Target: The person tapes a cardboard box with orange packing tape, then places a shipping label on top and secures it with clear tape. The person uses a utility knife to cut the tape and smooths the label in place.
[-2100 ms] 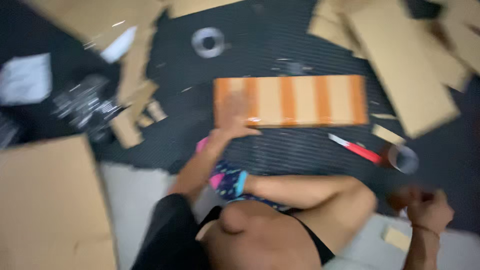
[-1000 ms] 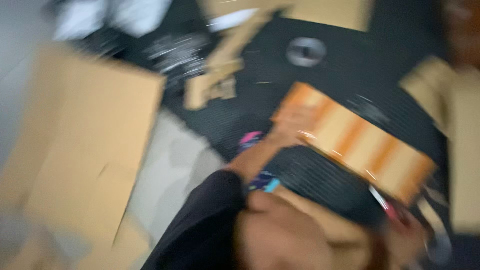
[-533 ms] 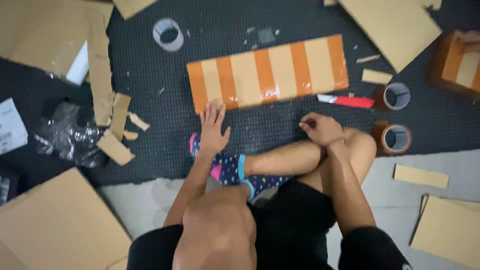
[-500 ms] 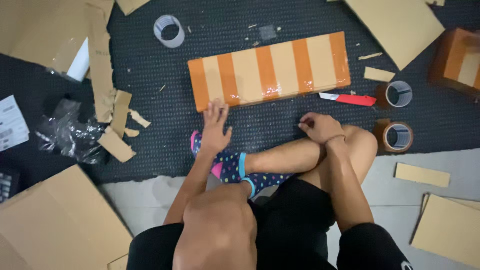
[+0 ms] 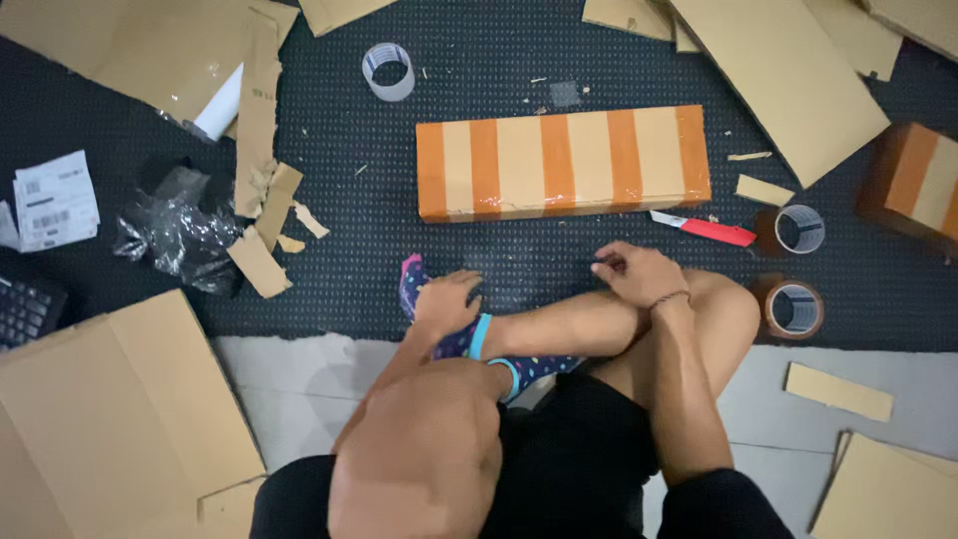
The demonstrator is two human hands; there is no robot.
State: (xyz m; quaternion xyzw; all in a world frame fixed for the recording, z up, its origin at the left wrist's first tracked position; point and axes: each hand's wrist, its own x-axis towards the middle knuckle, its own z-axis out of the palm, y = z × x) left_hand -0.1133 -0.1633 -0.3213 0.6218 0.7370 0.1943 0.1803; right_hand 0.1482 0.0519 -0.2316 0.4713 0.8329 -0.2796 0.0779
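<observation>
Landmark: a long cardboard box (image 5: 564, 163), wrapped in orange tape bands, is seen lying flat on the dark mat (image 5: 479, 70); every place below is told from it.

Left hand (image 5: 446, 301): it is laid palm down on a patterned sock (image 5: 424, 289), just below the box's left half and clear of the box. The fingers are spread loosely over the foot; nothing is gripped between them.

Right hand (image 5: 639, 273): it is rested on the mat just below the box's right half, not touching it. The fingers are curled in near the thumb; whether something small is pinched there cannot be told.

Red utility knife (image 5: 705, 229): it is found just below the box's right end, lying flat, above and to the right of the right hand and apart from it.

Brown tape rolls: one roll (image 5: 793, 229) is placed right of the knife's tip, a second roll (image 5: 791, 307) below that, beside the bent knee.

Clear tape roll (image 5: 388, 71): above the box's left end, well apart.

Second banded box (image 5: 916, 188): far right of the long box, partly cut off by the edge.

Cardboard scraps (image 5: 261, 210): strewn left of the box, beside crumpled clear plastic (image 5: 170, 232).

Large cardboard sheet (image 5: 115, 414): below and far left of the box, on the pale floor.
</observation>
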